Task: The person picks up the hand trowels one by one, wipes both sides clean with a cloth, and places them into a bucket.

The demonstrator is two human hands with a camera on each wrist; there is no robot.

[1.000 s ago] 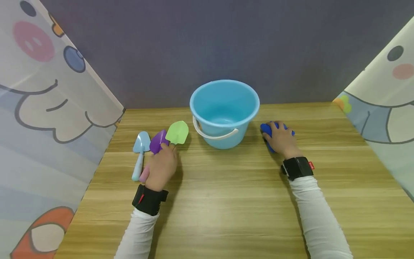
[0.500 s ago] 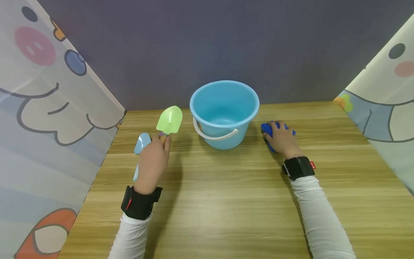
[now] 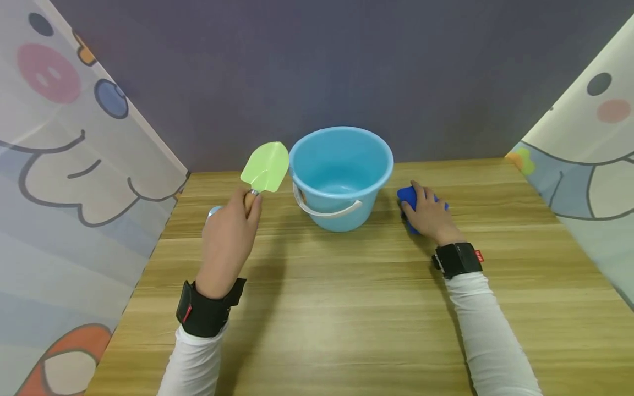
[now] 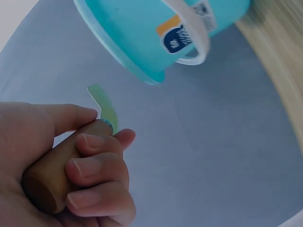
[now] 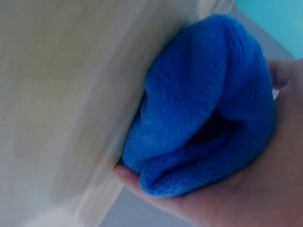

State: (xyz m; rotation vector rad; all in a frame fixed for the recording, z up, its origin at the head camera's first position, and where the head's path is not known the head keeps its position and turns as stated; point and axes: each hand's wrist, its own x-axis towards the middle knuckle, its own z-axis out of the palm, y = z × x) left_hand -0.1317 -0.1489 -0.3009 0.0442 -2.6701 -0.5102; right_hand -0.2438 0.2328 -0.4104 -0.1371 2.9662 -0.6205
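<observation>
Well to the left of the bucket, a light blue piece [image 3: 214, 210] peeks out past your left hand [image 3: 225, 242], which hides the rest of it. That hand is left of the bucket and on your side of it, with a black wristband [image 3: 205, 308] behind it. Your thumb and fingers are curled round the wooden handle [image 4: 54, 177] of the green trowel [image 3: 266, 166]; from the left wrist you can see three fingers folded across it and the thumb laid along towards the collar.

What counts for moving the trowel is how it lies to the bucket [image 3: 342, 159]: it is just left of the rim, and in the left wrist view the two are apart. Its long axis runs away from you, out of your fist, with the tip leaning towards the bucket's side. The blade is broad, pale green and smooth, with a faint crease down its middle and a small metal collar where it meets the wood. Your left hand has it; the right is across on the bucket's other side.

The bucket itself is light blue and upright on the wood-grain table [image 3: 317, 330], its white carrying loop [image 3: 327, 212] hanging down the front.

Right of the bucket, near it but apart, is a blue plush thing [image 3: 407, 196], soft and folded, with a dark hollow between the folds. Your right hand [image 3: 432, 217] is cupped over it, thumb towards the bucket; you can't see all the fingertips.
</observation>
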